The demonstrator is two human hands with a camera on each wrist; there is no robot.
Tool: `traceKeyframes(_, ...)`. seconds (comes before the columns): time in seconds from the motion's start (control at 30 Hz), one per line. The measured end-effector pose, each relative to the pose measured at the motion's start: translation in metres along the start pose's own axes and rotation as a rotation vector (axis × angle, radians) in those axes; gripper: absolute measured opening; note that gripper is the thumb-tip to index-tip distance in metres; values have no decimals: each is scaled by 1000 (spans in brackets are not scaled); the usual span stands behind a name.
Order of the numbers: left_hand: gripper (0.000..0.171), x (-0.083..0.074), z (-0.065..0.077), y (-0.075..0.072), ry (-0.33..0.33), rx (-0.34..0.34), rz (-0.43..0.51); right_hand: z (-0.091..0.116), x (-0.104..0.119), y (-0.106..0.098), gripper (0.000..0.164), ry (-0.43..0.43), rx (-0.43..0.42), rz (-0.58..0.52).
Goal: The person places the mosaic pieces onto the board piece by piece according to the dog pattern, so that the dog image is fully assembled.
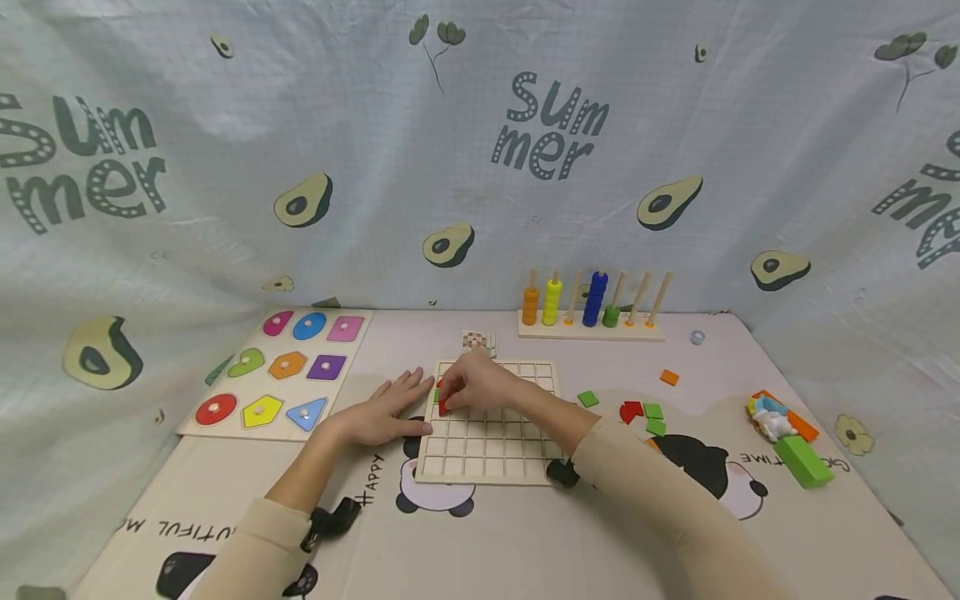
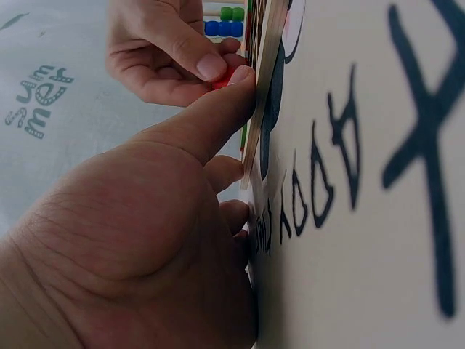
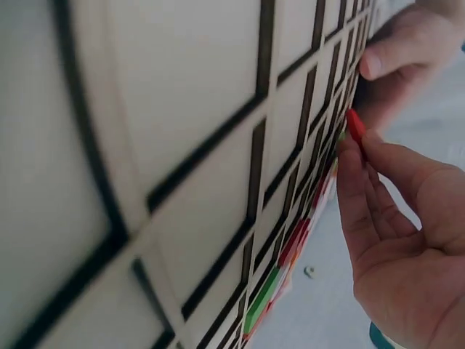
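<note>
Grid, wooden, lies on the table; red tile at its left side, pinched by right hand between thumb and fingertips. Left hand holds nothing, fingers straight and slightly spread, thumb at the grid's left edge. Green tiles lie loose to the grid's right, bead rack beyond, shape board at far left.

the grid board looks like smooth, matt wood.
</note>
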State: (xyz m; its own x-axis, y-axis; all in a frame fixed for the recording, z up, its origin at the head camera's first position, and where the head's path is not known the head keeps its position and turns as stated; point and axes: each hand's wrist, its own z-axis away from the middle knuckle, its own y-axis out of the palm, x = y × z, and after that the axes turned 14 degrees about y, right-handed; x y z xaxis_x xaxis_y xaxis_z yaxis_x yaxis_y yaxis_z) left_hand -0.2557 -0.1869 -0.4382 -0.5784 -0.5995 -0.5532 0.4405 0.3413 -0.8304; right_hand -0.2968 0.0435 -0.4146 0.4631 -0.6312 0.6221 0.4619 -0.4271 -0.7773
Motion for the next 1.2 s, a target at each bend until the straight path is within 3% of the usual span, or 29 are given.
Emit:
traceKeyframes(0.5,85,0,0,0,4,1,6,1,7,5,8,2,36,160)
traceKeyframes(0.97,84,-1,0,0,22,-3,15,0,3,12,14,-129,-22,330)
traceKeyframes(1.2,84,-1,0,0,17,0,1,2,3,9,15,-122,-29,279)
